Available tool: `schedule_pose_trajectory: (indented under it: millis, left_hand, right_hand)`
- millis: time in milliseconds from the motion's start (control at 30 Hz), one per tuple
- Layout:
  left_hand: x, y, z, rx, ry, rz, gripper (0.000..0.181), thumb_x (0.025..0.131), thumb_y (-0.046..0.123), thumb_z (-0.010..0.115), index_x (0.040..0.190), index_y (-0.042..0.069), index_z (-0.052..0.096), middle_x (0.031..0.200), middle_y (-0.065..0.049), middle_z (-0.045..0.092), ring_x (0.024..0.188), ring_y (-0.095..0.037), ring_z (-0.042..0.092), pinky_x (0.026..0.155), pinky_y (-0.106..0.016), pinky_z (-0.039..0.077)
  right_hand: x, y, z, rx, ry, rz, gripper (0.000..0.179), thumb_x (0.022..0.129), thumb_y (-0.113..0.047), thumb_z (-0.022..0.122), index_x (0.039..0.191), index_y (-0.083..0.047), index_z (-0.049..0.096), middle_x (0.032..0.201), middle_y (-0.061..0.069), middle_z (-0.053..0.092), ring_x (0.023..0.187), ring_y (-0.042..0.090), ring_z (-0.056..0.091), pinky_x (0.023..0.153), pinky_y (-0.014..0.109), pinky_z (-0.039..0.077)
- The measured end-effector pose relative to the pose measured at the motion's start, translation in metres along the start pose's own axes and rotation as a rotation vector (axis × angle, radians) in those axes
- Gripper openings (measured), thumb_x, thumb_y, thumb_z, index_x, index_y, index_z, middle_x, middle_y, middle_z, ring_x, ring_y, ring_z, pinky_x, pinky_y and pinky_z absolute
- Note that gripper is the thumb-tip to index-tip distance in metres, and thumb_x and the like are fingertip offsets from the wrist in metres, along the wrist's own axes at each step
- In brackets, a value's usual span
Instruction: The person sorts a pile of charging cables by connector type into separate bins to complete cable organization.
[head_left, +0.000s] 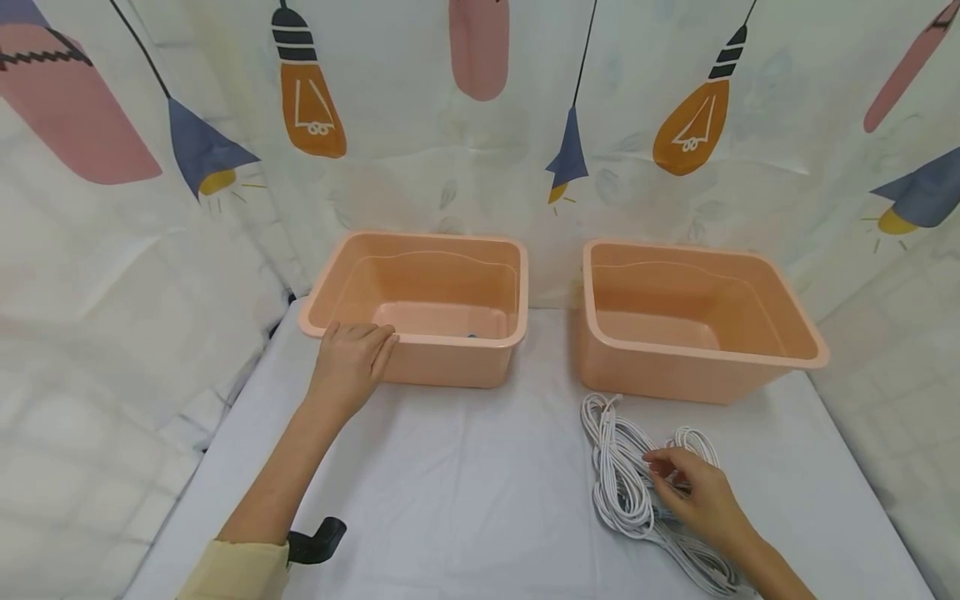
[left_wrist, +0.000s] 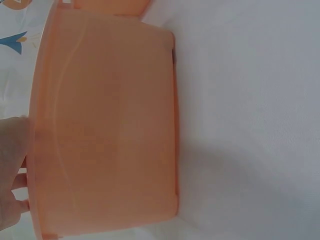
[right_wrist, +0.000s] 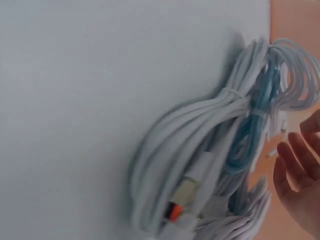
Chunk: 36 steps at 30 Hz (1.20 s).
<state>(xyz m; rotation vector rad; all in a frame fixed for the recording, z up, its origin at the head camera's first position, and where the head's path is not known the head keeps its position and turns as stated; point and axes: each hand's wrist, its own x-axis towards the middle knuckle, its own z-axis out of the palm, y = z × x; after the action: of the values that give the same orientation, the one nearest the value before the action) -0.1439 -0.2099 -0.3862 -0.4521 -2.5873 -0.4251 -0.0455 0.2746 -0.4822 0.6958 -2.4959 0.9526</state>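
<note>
Two peach plastic bins stand at the back of the table. My left hand (head_left: 350, 364) grips the front rim of the left bin (head_left: 450, 362), its fingers bent over the edge. In the left wrist view the bin's outer wall (left_wrist: 110, 125) fills much of the picture, with the fingers at its rim. My right hand (head_left: 697, 492) hovers at a pile of bundled white cables (head_left: 622, 475), its fingers loosely bent with nothing between them. A blue cable bundle (right_wrist: 250, 125) lies among the white ones in the right wrist view.
The right bin (head_left: 660, 371) stands just behind the cables. A small blue thing (head_left: 472, 336) shows inside the left bin. White cloth (head_left: 465, 475) covers the table, and a printed curtain (head_left: 480, 167) hangs behind. A black strap end (head_left: 318, 542) sticks out by the left sleeve.
</note>
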Motion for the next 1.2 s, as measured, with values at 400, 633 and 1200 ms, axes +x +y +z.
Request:
schedule_pose_trajectory:
  millis: [400, 633, 1200]
  left_hand:
    - [-0.001, 0.000, 0.001, 0.003, 0.002, 0.000, 0.022, 0.105, 0.016, 0.065, 0.111, -0.001, 0.076, 0.102, -0.020, 0.077, 0.103, -0.047, 0.069, 0.109, -0.075, 0.041]
    - [-0.001, 0.001, 0.000, 0.008, 0.009, 0.004, 0.022, 0.104, 0.015, 0.065, 0.111, -0.002, 0.076, 0.103, -0.020, 0.077, 0.102, -0.047, 0.070, 0.108, -0.075, 0.042]
    - [-0.002, 0.001, 0.000, 0.004, 0.009, -0.003, 0.021, 0.104, 0.014, 0.065, 0.112, -0.002, 0.076, 0.103, -0.019, 0.077, 0.104, -0.046, 0.069, 0.109, -0.075, 0.040]
  right_hand:
    - [-0.038, 0.013, 0.004, 0.049, -0.093, -0.022, 0.057, 0.062, 0.008, 0.089, 0.113, -0.013, 0.072, 0.104, -0.009, 0.073, 0.094, 0.005, 0.070, 0.092, 0.004, 0.045]
    - [-0.043, 0.019, 0.006, 0.047, -0.116, -0.064, 0.060, 0.059, 0.007, 0.090, 0.114, -0.010, 0.072, 0.105, -0.008, 0.073, 0.098, 0.005, 0.069, 0.096, 0.003, 0.042]
    - [-0.023, 0.027, -0.005, 0.108, -0.138, -0.141, 0.052, 0.062, 0.014, 0.089, 0.108, -0.004, 0.073, 0.095, 0.002, 0.073, 0.088, 0.006, 0.072, 0.081, 0.005, 0.051]
